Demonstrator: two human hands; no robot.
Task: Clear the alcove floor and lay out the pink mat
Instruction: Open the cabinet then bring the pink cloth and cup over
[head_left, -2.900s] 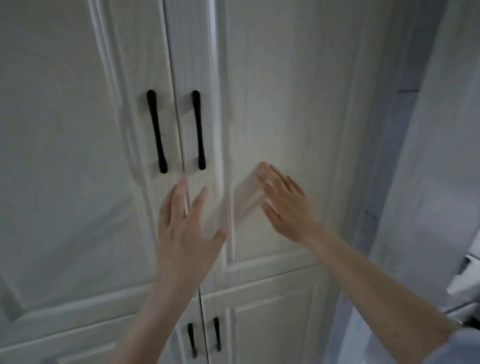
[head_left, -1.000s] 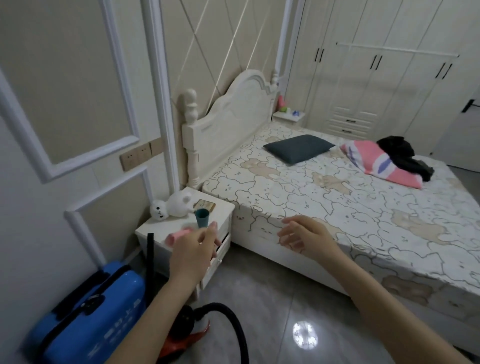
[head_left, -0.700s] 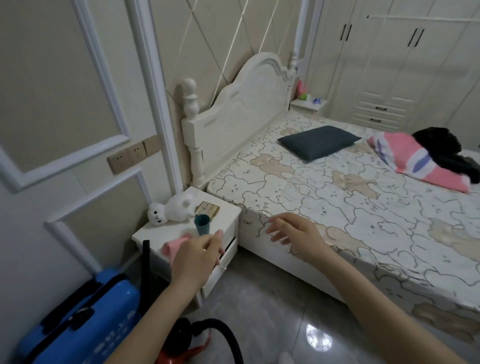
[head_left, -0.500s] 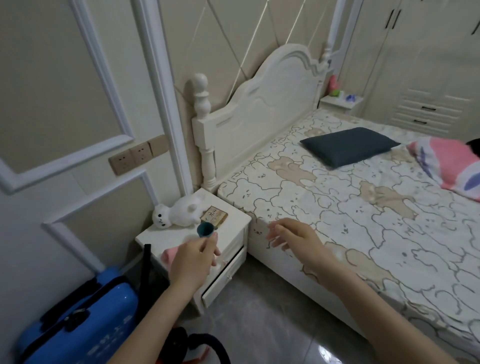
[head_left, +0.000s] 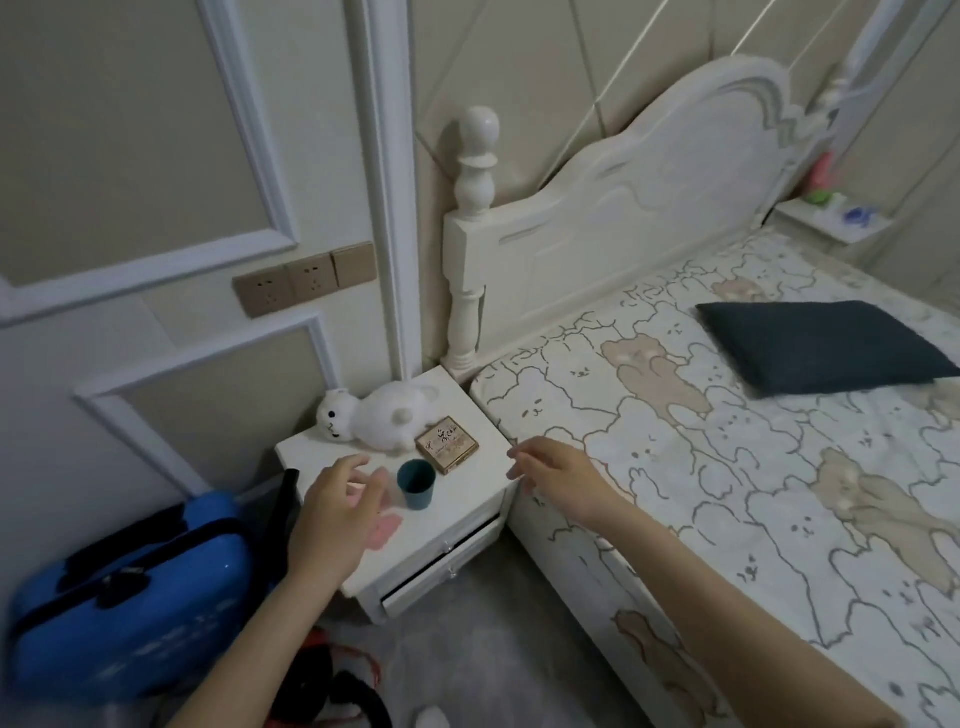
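Observation:
A folded pink thing (head_left: 383, 530) lies on the white nightstand (head_left: 457, 512), mostly hidden under my left hand (head_left: 337, 514); I cannot tell if it is the mat. My left hand hovers over it with fingers spread and holds nothing. My right hand (head_left: 558, 478) floats with relaxed fingers at the bed's corner, empty. A blue suitcase (head_left: 119, 597) stands on the floor left of the nightstand, with a black and red vacuum (head_left: 332, 691) and its black pole (head_left: 283, 509) beside it.
On the nightstand stand a teal cup (head_left: 416, 484), a small brown box (head_left: 447, 445) and a white plush cat (head_left: 374, 418). The bed (head_left: 727, 493) with a dark pillow (head_left: 821, 345) fills the right. Grey floor (head_left: 498, 660) shows in front.
I have turned from the wardrobe doors and walked up to the nightstand. My left hand has spread its fingers over the pink thing, and the right hand has stayed level beside it.

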